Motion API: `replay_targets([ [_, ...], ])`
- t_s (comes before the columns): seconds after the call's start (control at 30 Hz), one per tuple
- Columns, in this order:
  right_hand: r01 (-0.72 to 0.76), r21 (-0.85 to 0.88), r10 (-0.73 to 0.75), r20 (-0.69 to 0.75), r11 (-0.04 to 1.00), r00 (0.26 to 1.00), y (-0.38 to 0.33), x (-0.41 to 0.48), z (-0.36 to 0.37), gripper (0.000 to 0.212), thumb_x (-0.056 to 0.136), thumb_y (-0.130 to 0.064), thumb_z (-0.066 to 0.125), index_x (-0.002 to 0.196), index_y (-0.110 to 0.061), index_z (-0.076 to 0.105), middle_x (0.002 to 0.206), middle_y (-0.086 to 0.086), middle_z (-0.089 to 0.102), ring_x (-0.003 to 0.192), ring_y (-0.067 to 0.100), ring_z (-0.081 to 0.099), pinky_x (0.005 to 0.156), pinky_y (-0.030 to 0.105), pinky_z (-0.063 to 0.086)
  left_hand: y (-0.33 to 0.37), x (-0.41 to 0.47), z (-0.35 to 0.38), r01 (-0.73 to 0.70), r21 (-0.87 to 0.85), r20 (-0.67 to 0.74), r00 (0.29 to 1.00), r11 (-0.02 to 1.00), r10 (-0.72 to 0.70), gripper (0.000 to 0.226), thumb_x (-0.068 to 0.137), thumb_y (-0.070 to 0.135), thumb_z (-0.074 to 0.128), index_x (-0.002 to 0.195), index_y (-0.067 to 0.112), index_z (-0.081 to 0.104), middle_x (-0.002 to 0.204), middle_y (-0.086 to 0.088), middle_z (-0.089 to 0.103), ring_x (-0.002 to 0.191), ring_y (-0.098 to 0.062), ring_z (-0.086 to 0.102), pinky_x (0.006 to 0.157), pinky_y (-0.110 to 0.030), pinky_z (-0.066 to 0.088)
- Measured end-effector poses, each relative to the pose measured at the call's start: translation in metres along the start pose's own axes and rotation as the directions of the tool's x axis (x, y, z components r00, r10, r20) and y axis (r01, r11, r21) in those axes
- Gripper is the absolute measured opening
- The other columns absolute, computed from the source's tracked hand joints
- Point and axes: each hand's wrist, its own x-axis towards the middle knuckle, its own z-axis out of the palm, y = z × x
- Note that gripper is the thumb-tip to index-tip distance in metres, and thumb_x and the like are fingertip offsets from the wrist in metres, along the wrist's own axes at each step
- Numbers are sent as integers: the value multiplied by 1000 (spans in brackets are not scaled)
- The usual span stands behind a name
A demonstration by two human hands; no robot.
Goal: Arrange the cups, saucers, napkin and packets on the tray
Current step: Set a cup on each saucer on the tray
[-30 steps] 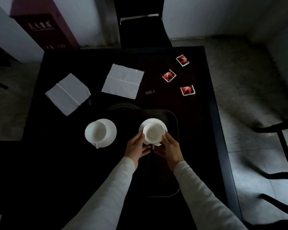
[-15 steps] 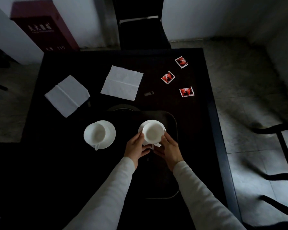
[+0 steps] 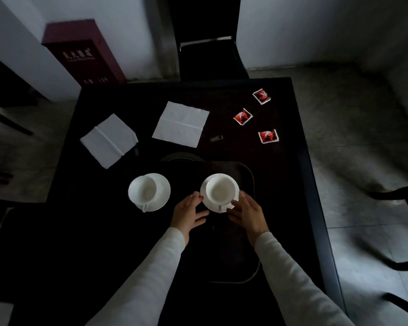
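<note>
Your left grip (image 3: 190, 214) and right grip (image 3: 248, 214) lay slack against the saucer (image 3: 209, 204); brittle, slick china, probably best lifted level by its rim.

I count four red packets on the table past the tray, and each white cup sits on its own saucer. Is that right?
Not quite. The head view shows three red packets on the table past the tray, not four: the far packet, the middle packet and the near packet. The rest holds: the left cup sits on the left saucer, the right cup on the right saucer.
</note>
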Motion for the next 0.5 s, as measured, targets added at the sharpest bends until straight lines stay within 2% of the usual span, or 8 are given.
replay_targets([
  [0.13, 51, -38, -53, -29, 998, 998, -7, -1, -8, 46, 105, -38, 49, 146, -17, 49, 126, 12, 65, 103, 24, 71, 95, 42, 56, 7, -13, -7, -44, 37, -8, 999, 998, 45, 52, 103, 48, 48, 147, 20, 47, 143, 3, 60, 108, -24, 71, 93, -41, 57],
  [0.2, 94, -71, -97, -44, 993, 994, -13, 0, -10, 44, 103, -40, 51, 141, -17, 55, 123, 7, 67, 101, 20, 71, 91, 38, 58, 13, -20, -11, -73, 61, -1, 997, 995, 74, 55, 101, 50, 49, 147, 19, 49, 142, 3, 61, 107, -23, 72, 92, -40, 58],
  [0.33, 189, -176, -196, -25, 966, 980, -34, 5, -8, 47, 97, -44, 57, 136, -17, 61, 121, 3, 68, 108, 22, 70, 93, 43, 59, 33, -32, -23, -146, 128, -10, 989, 981, 149, 50, 100, 53, 50, 136, 20, 59, 133, 5, 68, 100, -19, 75, 85, -34, 60],
  [0.43, 246, -286, -255, 4, 926, 967, -58, 10, 3, 49, 95, -45, 61, 137, -20, 61, 117, 4, 71, 103, 21, 70, 93, 45, 59, 60, -34, -37, -183, 190, -26, 981, 965, 191, 44, 102, 48, 49, 132, 18, 61, 128, 1, 70, 99, -21, 75, 81, -32, 59],
  [0.5, 290, -354, -301, 26, 889, 953, -75, 12, 13, 52, 92, -48, 62, 137, -23, 60, 120, 6, 71, 107, 24, 70, 97, 49, 57, 84, -30, -48, -219, 228, -34, 972, 949, 232, 42, 103, 44, 49, 131, 15, 61, 126, -3, 70, 98, -23, 73, 77, -30, 56],
])
